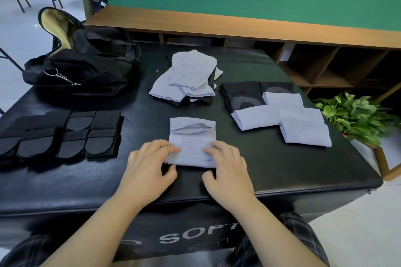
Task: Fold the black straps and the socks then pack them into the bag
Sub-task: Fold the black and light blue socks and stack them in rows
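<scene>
A light blue sock (192, 136) lies partly folded on the black padded table (260, 169) in front of me. My left hand (149, 167) holds its near left edge, fingers on top and thumb below. My right hand (225, 167) holds the near right edge the same way. Behind it sits a loose pile of unfolded blue and black socks (188, 78). Folded blue socks (293, 121) and folded black socks (240, 95) lie at the right. Folded black straps (65, 134) sit in rows at the left. The black bag (80, 65) stands open at the far left.
A wooden shelf unit (325, 65) runs behind the table under a green wall. A potted green plant (355, 115) stands off the table's right edge. A larger plant and chair legs stand at the far left.
</scene>
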Available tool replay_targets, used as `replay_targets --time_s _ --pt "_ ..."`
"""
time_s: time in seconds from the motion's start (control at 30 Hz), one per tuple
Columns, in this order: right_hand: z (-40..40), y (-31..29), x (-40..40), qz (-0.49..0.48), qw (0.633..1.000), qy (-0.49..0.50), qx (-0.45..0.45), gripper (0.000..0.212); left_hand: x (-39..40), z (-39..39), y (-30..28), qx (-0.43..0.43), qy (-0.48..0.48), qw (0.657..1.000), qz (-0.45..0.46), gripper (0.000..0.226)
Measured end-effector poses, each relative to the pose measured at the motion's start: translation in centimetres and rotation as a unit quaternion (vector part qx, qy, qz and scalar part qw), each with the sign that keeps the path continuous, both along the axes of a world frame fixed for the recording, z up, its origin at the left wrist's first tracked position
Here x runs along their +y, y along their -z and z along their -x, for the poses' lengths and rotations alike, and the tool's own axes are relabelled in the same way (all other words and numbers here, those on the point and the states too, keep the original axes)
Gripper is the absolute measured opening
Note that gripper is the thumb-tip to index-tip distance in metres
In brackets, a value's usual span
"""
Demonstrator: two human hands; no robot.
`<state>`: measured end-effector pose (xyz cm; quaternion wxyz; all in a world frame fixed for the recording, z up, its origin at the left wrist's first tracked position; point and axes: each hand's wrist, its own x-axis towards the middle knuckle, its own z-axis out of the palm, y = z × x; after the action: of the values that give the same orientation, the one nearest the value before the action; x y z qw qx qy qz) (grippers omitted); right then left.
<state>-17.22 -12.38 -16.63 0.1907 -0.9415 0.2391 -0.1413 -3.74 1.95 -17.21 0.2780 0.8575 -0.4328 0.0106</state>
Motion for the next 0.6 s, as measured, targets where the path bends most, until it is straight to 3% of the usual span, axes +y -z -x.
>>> replay_targets --time_s 0.23,0.4,0.5,0.6 --pt "-0.1 1.0 0.0 0.008 0.996 0.04 -0.075 0.033 0.3 0.2 -0.2 0.028 -0.003 0.999 0.024 0.045" --pt "0.1 0.8 0.0 -0.022 0.993 0.025 -0.11 0.023 0.6 0.3 -0.1 0.067 0.008 0.995 0.076 0.057" --pt "0.4 0.4 -0.2 -0.038 0.994 -0.021 -0.1 0.002 0.6 0.2 -0.1 0.072 0.023 0.995 0.072 0.06" --pt "0.7 -0.4 -1.3 -0.047 0.993 -0.087 -0.063 0.01 0.5 0.2 -0.1 0.082 0.02 0.995 0.061 0.06"
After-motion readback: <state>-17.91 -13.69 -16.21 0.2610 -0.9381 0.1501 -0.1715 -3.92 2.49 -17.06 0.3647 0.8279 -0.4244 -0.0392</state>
